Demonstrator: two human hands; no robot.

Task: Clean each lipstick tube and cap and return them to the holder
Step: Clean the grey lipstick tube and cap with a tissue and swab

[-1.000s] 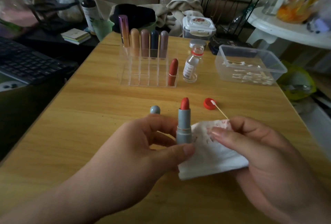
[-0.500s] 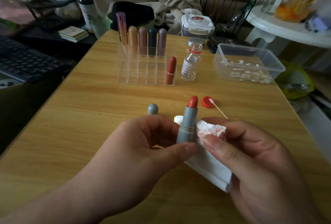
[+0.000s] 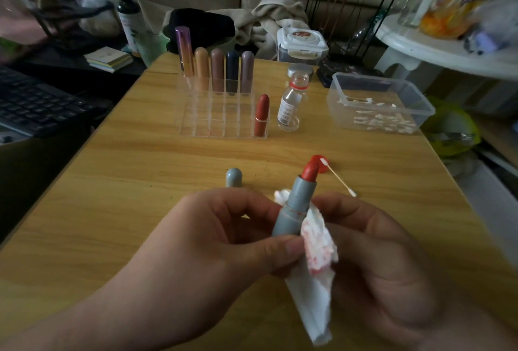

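Tube: the grey lipstick tube (image 3: 294, 207) is uncapped, with its red bullet (image 3: 309, 170) extended. It is held above the near middle of the counter (image 3: 112, 182), its top tilted away and to the right.
Left hand: the left hand (image 3: 213, 241) is clamped on the lower barrel of the tube, which is pinched between the thumb in front and the fingers behind.
Right hand: the right hand (image 3: 378, 252) is curled round a white tissue (image 3: 316, 280), which is pressed against the right side of the barrel.
Tissue: red stains are seen on the upper part, and a folded tail hangs down between the hands.
Cap: the grey cap (image 3: 233, 177) stands upright on the counter just beyond the left hand, apart from the tube.
Holder: the clear compartmented holder (image 3: 224, 115) is set further back, mid-counter. A red lipstick (image 3: 262, 115) is housed in the front right compartment, and five capped tubes (image 3: 217, 69) are lined along the back row.
Bottle: a small open glass bottle (image 3: 290, 104) stands just right of the holder.
Red lid: a red lid (image 3: 319, 161) lies behind the bullet, partly hidden by it.
Swab: a cotton swab (image 3: 339, 178) lies on the counter with one tip at the red lid.
Container: a clear plastic box (image 3: 364, 77) holding cotton swabs is placed at the far right of the counter.
Surround: a keyboard (image 3: 36, 101) is seen at the left, off the counter.
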